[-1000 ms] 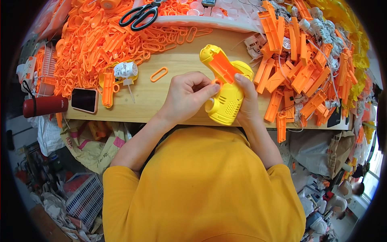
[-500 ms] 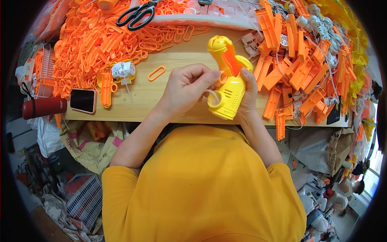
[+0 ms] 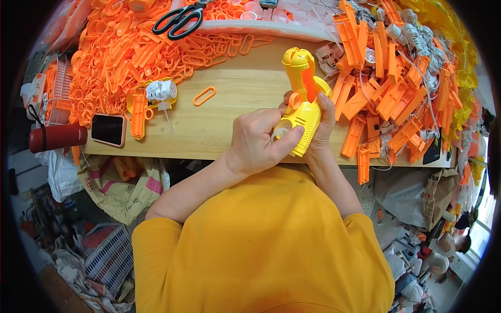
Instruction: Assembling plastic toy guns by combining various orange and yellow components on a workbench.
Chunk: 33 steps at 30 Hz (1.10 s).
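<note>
A yellow plastic toy shell (image 3: 308, 112) with an orange inner piece stands tilted above the table's front edge. My right hand (image 3: 324, 128) is wrapped round its right side, thumb on the upper edge. On the other side, my left hand (image 3: 263, 140) is closed against the shell's lower part, its thumb pressed on the yellow surface. A translucent round piece (image 3: 282, 131) shows at the shell's side beside the left fingers. Above it a small orange ring (image 3: 295, 100) sticks out from the shell. My left fingertips are partly hidden behind the hand.
A loose orange oval link (image 3: 204, 96) lies left of my hands. Beyond it are a heap of orange parts (image 3: 117, 57), black-handled scissors (image 3: 180, 21), a phone (image 3: 108, 130) and a red bottle (image 3: 57, 139). Orange housings with wires (image 3: 394, 96) are piled at the right.
The shell has shifted slightly right and turned a little more upright. My left hand has moved right and down from beside the orange ring, and its thumb now presses on the shell's lower part.
</note>
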{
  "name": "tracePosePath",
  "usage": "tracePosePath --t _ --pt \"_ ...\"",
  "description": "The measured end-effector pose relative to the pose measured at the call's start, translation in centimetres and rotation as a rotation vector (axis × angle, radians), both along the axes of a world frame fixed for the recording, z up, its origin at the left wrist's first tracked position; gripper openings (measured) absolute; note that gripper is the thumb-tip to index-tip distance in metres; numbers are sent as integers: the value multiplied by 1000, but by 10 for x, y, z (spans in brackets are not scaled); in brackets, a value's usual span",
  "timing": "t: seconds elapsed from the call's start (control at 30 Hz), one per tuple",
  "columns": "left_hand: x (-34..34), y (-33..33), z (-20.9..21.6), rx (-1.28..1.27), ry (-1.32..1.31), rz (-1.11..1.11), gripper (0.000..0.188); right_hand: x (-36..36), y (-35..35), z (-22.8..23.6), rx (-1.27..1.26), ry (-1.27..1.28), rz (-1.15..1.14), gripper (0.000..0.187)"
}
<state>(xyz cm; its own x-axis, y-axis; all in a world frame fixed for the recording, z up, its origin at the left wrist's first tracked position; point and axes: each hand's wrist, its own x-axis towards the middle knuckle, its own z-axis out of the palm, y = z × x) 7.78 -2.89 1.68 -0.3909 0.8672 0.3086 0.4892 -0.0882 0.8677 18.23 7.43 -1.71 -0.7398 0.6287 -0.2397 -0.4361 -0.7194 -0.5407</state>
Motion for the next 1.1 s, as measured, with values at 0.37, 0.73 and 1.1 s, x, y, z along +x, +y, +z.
tracePosePath --t 0.37,0.73,1.1 --pt "-15 7 -31 -144 -430 11 39 1 -4 -9 -29 -100 -87 54" --pt "-35 -19 76 692 -393 -335 40 12 8 -9 -198 -54 10 53" --pt "16 -24 151 1650 -623 -793 32 15 5 -15 -405 100 272 67"
